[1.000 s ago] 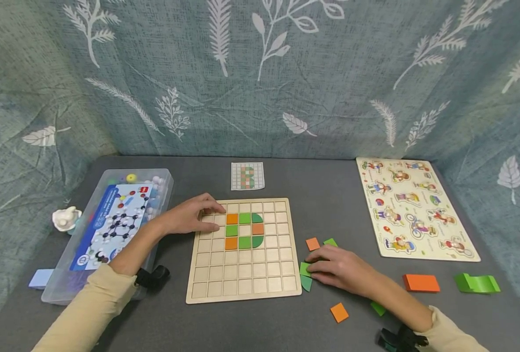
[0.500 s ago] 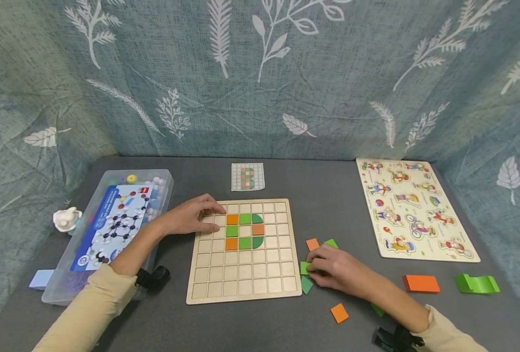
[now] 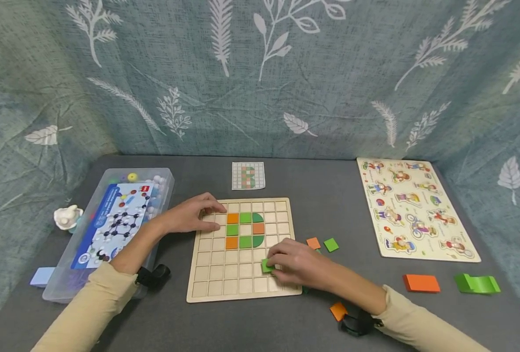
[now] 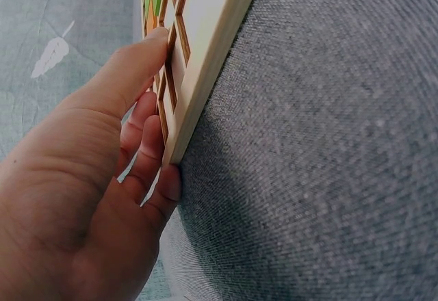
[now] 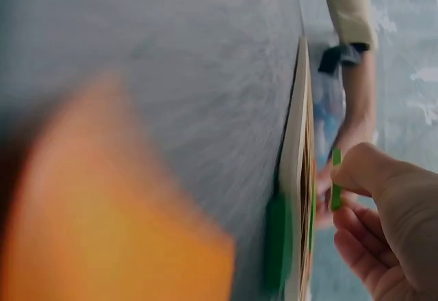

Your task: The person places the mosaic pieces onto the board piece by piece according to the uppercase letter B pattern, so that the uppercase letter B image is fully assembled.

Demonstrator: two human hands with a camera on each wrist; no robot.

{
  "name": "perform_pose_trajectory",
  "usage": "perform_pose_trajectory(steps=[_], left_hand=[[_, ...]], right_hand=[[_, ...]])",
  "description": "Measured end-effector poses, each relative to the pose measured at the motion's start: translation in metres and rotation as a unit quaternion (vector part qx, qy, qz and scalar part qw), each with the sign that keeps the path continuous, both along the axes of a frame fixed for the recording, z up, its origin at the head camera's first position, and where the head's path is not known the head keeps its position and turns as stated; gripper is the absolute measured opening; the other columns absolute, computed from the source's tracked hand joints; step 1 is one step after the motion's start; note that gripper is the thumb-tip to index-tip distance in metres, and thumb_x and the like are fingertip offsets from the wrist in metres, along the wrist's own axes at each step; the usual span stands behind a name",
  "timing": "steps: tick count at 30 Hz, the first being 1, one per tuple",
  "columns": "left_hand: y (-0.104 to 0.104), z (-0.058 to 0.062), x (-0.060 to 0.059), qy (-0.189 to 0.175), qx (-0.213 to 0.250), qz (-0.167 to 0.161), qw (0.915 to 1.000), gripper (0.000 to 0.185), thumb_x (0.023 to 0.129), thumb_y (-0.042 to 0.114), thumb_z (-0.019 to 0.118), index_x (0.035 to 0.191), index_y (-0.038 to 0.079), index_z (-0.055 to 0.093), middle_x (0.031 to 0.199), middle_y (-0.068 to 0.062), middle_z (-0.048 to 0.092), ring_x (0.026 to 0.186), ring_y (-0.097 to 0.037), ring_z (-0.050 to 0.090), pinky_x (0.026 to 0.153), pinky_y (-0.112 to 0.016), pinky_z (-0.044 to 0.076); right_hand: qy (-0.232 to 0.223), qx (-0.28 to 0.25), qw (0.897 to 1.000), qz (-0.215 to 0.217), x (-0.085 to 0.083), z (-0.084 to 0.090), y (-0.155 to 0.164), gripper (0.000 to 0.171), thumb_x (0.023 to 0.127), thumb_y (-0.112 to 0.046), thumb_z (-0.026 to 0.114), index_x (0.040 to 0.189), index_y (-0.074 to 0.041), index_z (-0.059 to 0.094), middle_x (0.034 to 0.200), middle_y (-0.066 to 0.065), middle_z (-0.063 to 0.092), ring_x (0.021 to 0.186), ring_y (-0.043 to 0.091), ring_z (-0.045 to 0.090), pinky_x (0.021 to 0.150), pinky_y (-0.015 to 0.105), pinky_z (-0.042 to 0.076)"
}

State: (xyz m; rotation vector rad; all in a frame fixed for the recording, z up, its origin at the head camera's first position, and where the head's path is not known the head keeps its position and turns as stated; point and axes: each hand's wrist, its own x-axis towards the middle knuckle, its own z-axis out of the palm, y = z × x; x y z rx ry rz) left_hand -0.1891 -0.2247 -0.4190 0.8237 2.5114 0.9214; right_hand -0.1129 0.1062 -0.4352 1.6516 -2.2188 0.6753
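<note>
A wooden grid board (image 3: 245, 282) lies on the dark table, with orange, light green and dark green tiles set in its upper middle squares. My left hand (image 3: 189, 215) rests on the board's left side; in the left wrist view the thumb (image 4: 140, 61) lies on the grid and the little finger touches the side edge. Over the lower right part of the board, my right hand (image 3: 301, 264) pinches a light green square tile (image 3: 266, 266) between thumb and fingers. In the right wrist view that tile (image 5: 336, 178) is held edge-on, apart from the board.
Loose tiles lie right of the board: a salmon square (image 3: 313, 243), a green square (image 3: 331, 245) and an orange square (image 3: 338, 311). A pattern card (image 3: 248, 176) sits behind it. A plastic box (image 3: 163, 195) stands left, a picture puzzle (image 3: 418, 210) and blocks (image 3: 422, 283) right.
My right hand has picked up the light green square tile from the table and carried it left over the board. The left hand has stayed in place.
</note>
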Motion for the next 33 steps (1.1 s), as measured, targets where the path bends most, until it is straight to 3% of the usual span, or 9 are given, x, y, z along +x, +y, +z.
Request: perform_pose_trajectory(steps=[5,12,33], left_hand=[[0.001,-0.001,0.000,0.004,0.002,-0.001,1.0000,0.040,0.089,0.027,0.071,0.126,0.013,0.063,0.110,-0.004,0.053,0.091,-0.017,0.045,0.079,-0.031,0.041],[0.002,0.000,-0.001,0.009,-0.001,-0.001,1.0000,0.039,0.089,0.027,0.071,0.125,0.013,0.063,0.110,-0.004,0.054,0.091,-0.017,0.045,0.080,-0.033,0.040],[0.000,0.000,0.000,0.003,-0.007,0.001,1.0000,0.039,0.089,0.029,0.071,0.125,0.013,0.063,0.110,-0.004,0.054,0.094,-0.017,0.048,0.084,-0.036,0.043]], right_hand=[[0.016,0.037,0.999,-0.027,-0.007,0.003,-0.037,0.009,0.084,-0.011,0.070,0.091,-0.017,0.071,0.096,-0.004,0.065,0.087,0.010,0.058,0.075,0.018,0.048],[0.046,0.059,0.997,-0.037,-0.014,0.005,-0.066,0.012,0.082,-0.010,0.068,0.089,-0.017,0.074,0.093,-0.003,0.066,0.082,0.011,0.060,0.073,0.021,0.049],[0.036,0.108,0.993,-0.006,-0.013,0.009,-0.083,0.008,0.087,-0.011,0.068,0.088,-0.015,0.076,0.090,-0.002,0.064,0.082,0.009,0.057,0.074,0.017,0.047]])
